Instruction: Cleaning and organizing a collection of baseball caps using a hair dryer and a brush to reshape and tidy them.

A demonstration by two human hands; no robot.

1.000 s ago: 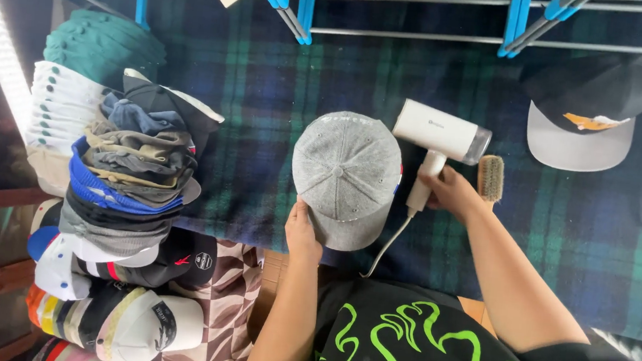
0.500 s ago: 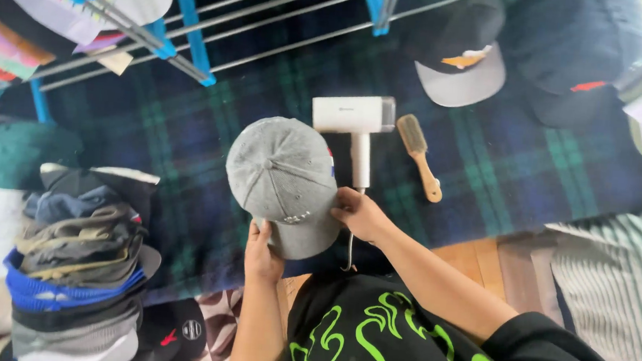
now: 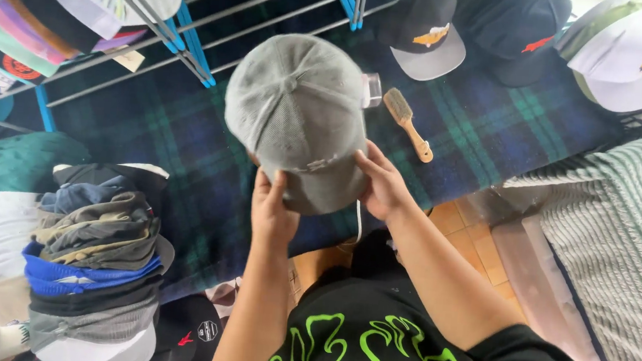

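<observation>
Both hands up on the grey mesh-backed cap (image 3: 295,116), w/ its crown facing the camera and brim end toward the person's chest. Left hand (image 3: 272,213) pinches the lower left edge by the brim, thumb on top, fingers curled under. Right hand (image 3: 384,186) clamps the lower right edge, fingers pressed flat along the side panel. So: two-point hold, cap lifted clear above the dark green-and-blue plaid cloth (image 3: 183,161), not touching it.

Behind the cap, a bit of a white handheld appliance (image 3: 373,89) peeks out, mostly hidden. Just right of it lies a wooden-handled bristle brush (image 3: 408,123), flat on the cloth, apart from both hands. Further back: a black cap with grey brim (image 3: 425,29) and a white-and-olive cap (image 3: 626,52). Left of the person, a tall stack of folded caps in grey, blue and white (image 3: 93,261). Blue-jointed metal drying rack (image 3: 186,37) crosses the top.

Judgement on doing this well: keep grip light at the edges, don't crush the crown; hold pressure even L and R so the brim stays level; keep thumbs off the mesh, which prob. dents easily. Cap looks soft and floppy, so supporting it from underneath w/ the fingers seems wise.
</observation>
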